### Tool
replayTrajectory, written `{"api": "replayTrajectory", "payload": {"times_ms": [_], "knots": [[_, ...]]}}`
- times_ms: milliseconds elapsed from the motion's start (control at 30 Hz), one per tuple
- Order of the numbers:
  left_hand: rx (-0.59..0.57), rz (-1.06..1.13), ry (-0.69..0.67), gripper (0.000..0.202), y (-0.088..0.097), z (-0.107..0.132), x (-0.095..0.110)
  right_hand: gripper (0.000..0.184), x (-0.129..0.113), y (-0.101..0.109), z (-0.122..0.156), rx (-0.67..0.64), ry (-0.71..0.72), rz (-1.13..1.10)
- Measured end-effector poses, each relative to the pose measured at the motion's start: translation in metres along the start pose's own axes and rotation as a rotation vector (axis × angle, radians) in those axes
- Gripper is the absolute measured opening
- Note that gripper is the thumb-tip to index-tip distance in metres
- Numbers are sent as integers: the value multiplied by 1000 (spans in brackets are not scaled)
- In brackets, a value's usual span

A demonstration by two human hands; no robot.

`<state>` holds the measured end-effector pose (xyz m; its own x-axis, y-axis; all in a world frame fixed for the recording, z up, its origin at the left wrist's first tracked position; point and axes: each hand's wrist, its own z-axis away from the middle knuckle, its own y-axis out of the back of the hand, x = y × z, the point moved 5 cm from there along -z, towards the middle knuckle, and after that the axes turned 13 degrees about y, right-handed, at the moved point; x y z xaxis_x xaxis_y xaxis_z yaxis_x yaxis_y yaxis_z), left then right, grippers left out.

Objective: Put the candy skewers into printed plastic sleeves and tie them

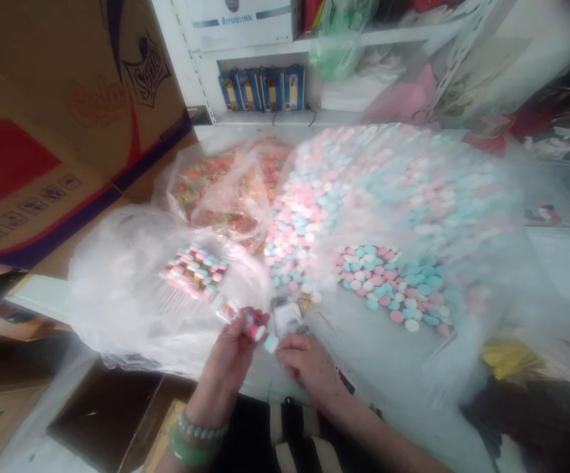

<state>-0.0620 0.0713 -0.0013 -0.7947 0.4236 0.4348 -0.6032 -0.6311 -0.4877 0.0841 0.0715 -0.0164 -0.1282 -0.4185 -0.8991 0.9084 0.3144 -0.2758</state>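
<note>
My left hand (233, 351) is closed round a small clear packet (228, 310) with coloured print and pink and white pieces in it. At the packet's near end, my right hand (309, 364) pinches a light blue disc (270, 343) between thumb and fingers. Whether the disc touches the packet I cannot tell. Left of my hands, a group of filled packets (196, 269) with pink, white and blue pieces lies on a heap of clear plastic bags (117, 276). To the right is a loose pile of pink, white and blue discs (378, 276).
A big clear bag of such discs (413, 177) fills the back right. Beside it lies a bag of orange and green pieces (226, 184). A large cardboard box (68, 131) stands at left. Shelves (265, 49) rise behind. An open box (108, 414) is below left.
</note>
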Motion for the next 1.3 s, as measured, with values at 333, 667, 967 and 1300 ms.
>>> {"api": "replayTrajectory", "payload": {"times_ms": [333,667,967,1300], "knots": [[72,147,-20,24,-7,-4,-9,19,-2,1,1,97,364,461],[3,-29,124,24,-4,-3,6,14,5,8,-5,-17,-26,-52],[-20,-14,-165,17,4,-9,17,10,15,5,-6,-74,-166,-292],[-114,-29,-104,18,-2,-10,6,13,33,0,1,-292,-406,-608]]}}
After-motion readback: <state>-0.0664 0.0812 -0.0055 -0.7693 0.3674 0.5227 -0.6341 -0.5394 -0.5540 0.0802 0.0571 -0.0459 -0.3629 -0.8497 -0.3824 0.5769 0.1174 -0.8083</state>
